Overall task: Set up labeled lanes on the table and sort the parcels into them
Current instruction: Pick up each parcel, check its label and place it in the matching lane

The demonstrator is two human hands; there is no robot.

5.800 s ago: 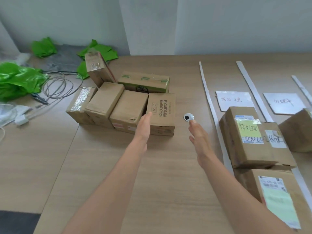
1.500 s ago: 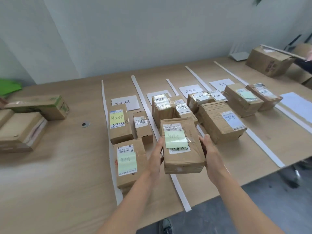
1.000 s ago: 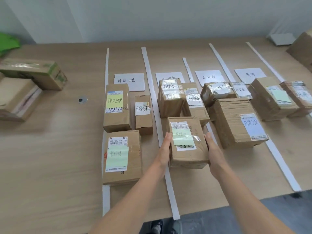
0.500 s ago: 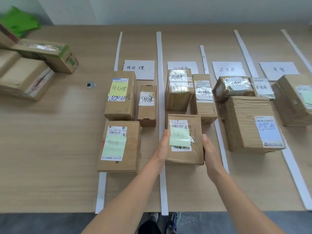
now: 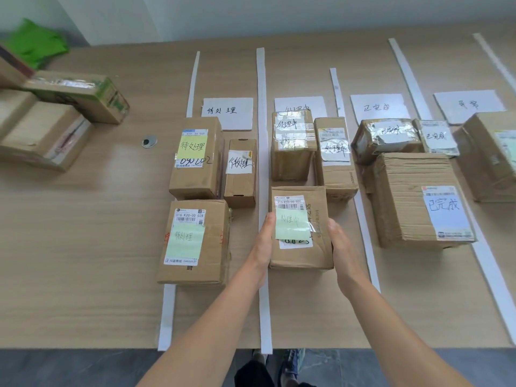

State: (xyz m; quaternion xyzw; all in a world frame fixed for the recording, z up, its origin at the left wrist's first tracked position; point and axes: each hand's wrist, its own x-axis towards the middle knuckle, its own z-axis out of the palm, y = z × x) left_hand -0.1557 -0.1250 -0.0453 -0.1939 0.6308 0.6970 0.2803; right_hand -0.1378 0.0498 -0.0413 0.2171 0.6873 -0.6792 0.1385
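A brown parcel (image 5: 318, 247) with a green note rests on the table in the second lane, in front of two other parcels (image 5: 293, 160). My left hand (image 5: 264, 244) presses its left side and my right hand (image 5: 342, 250) its right side. White paper strips (image 5: 261, 163) mark off the lanes. Handwritten label sheets (image 5: 227, 113) lie at the head of each lane. The first lane holds three parcels, one with a green note (image 5: 195, 241) nearest me. The third lane holds a large worn parcel (image 5: 413, 196).
Several unsorted boxes (image 5: 44, 129) lie at the far left, with green bags (image 5: 36, 43) behind them. A small round metal disc (image 5: 149, 141) sits on the table (image 5: 83, 247) between them and the lanes. The table's front edge runs just below my forearms.
I reached for the unsorted boxes, then carried one parcel across. Over the last second it came down from the air onto the second lane, both hands staying on its sides.
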